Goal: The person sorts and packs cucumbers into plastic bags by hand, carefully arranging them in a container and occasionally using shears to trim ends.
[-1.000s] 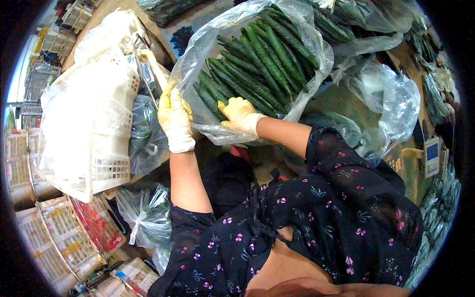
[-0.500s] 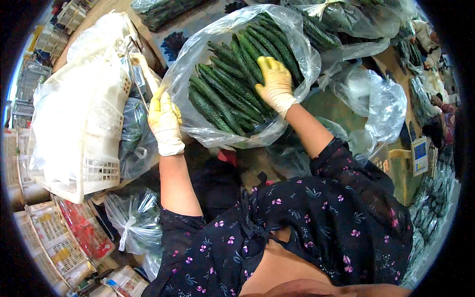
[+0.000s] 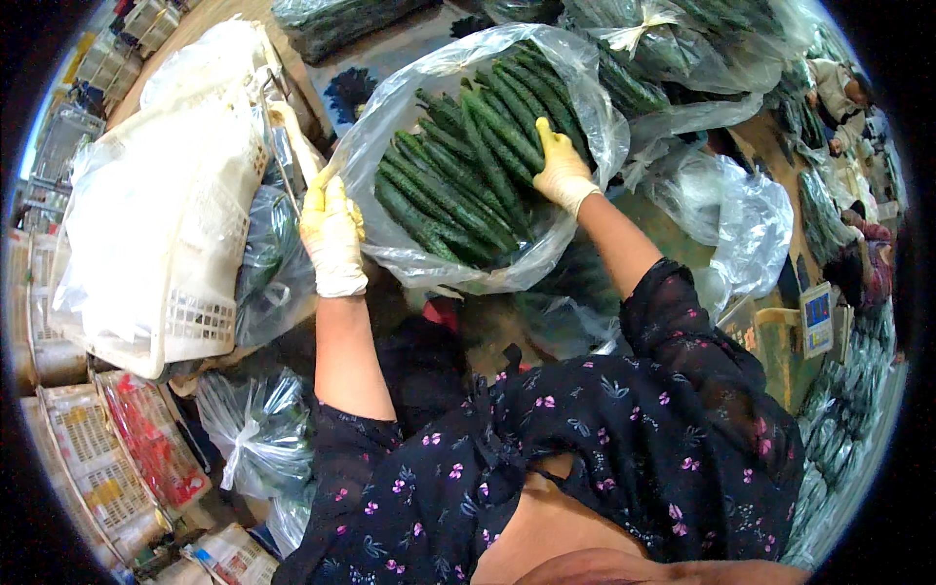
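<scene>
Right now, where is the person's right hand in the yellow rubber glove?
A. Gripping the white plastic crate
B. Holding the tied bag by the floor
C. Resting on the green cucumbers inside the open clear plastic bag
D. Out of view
C: the right hand in the yellow rubber glove lies flat on the green cucumbers stacked in the open clear plastic bag, while the left hand holds the bag's near edge.

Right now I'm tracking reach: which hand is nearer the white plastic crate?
Left. The left hand grips the bag's edge right beside the white plastic crate; the right hand rests on the cucumbers, farther away.
</scene>
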Available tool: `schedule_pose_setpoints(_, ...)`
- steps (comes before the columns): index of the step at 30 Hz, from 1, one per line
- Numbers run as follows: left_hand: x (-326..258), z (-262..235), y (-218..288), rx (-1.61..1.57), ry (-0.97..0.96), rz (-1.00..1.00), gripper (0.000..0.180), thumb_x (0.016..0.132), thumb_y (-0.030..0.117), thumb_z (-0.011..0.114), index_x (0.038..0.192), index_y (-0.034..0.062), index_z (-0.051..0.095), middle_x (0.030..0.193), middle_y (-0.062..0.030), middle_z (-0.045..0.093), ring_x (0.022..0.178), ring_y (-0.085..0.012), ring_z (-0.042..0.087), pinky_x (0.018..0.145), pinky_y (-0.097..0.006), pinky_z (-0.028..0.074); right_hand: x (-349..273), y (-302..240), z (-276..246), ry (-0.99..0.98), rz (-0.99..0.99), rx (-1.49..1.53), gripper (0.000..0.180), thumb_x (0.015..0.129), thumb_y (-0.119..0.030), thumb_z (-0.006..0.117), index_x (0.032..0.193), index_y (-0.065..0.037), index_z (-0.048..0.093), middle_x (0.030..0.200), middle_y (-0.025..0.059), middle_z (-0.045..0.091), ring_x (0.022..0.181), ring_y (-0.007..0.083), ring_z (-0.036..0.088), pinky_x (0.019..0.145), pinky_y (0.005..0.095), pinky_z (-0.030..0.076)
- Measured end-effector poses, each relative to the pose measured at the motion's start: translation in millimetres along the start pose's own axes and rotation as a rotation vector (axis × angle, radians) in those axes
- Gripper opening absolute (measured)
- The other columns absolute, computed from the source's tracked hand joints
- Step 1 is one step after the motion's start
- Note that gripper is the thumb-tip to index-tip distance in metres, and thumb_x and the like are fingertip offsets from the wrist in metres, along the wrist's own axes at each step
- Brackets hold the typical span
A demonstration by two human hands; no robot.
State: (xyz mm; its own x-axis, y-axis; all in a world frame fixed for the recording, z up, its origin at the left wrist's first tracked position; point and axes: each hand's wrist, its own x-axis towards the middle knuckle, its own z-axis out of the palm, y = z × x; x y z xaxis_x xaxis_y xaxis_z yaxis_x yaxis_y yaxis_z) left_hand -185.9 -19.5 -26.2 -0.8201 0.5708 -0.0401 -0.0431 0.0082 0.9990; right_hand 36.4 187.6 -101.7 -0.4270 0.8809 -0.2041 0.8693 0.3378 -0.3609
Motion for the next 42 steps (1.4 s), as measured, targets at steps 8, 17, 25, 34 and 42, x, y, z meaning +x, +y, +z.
schedule_pose_setpoints(8, 1, 8, 2, -0.040, -0.023, -0.012, 0.023, 0.093, 0.014, 0.050, 0.114, 0.0058, 0.057, 0.057, 0.0028, 0.046, 0.042, -0.0041, 0.038, 0.037, -0.019, 0.031, 17, 52, -5, 0.394, -0.216, 0.269, 0.057, 0.079, -0.026, 0.059, 0.131, -0.010, 0.042, 0.091, 0.0191, 0.064, 0.081, 0.0336, 0.063, 0.071, 0.0399, 0.050)
schedule_pose_setpoints(17, 0, 4, 1, -0.020, -0.012, 0.010, 0.023, 0.093, 0.020, 0.051, 0.111, 0.0089, 0.060, 0.057, 0.0039, 0.046, 0.043, -0.0034, 0.038, 0.038, -0.019, 0.030, -61, 20, 20, -0.411, -0.039, 1.129, 0.041, 0.077, -0.022, 0.068, 0.110, 0.000, 0.054, 0.083, 0.0087, 0.064, 0.061, 0.0113, 0.057, 0.053, 0.0245, 0.045)
schedule_pose_setpoints(25, -1, 5, 3, -0.041, -0.012, -0.002, 0.022, 0.094, 0.020, 0.050, 0.111, 0.0091, 0.060, 0.056, 0.0045, 0.044, 0.042, -0.0035, 0.036, 0.038, -0.018, 0.029, -18, 16, -9, 0.243, -0.054, 0.029, 0.053, 0.066, -0.020, 0.069, 0.114, -0.007, 0.053, 0.106, 0.0175, 0.058, 0.100, 0.0329, 0.057, 0.086, 0.0408, 0.046)
schedule_pose_setpoints(34, 1, 6, 1, -0.044, -0.014, -0.008, 0.023, 0.094, 0.019, 0.049, 0.111, 0.0078, 0.059, 0.056, 0.0039, 0.045, 0.041, -0.0036, 0.036, 0.036, -0.019, 0.029, 26, 6, 5, 0.034, 0.105, -0.126, 0.040, 0.075, -0.008, 0.061, 0.112, -0.002, 0.048, 0.114, 0.0223, 0.054, 0.103, 0.0353, 0.058, 0.085, 0.0437, 0.049)
schedule_pose_setpoints(42, 4, 6, -4, -0.096, -0.015, -0.016, 0.021, 0.094, 0.021, 0.050, 0.108, 0.0098, 0.061, 0.057, 0.0035, 0.046, 0.042, -0.0042, 0.036, 0.037, -0.019, 0.029, -11, 42, -2, -0.323, 0.116, 1.143, 0.056, 0.065, -0.007, 0.071, 0.116, 0.003, 0.052, 0.101, 0.0114, 0.061, 0.085, 0.0237, 0.059, 0.075, 0.0338, 0.049)
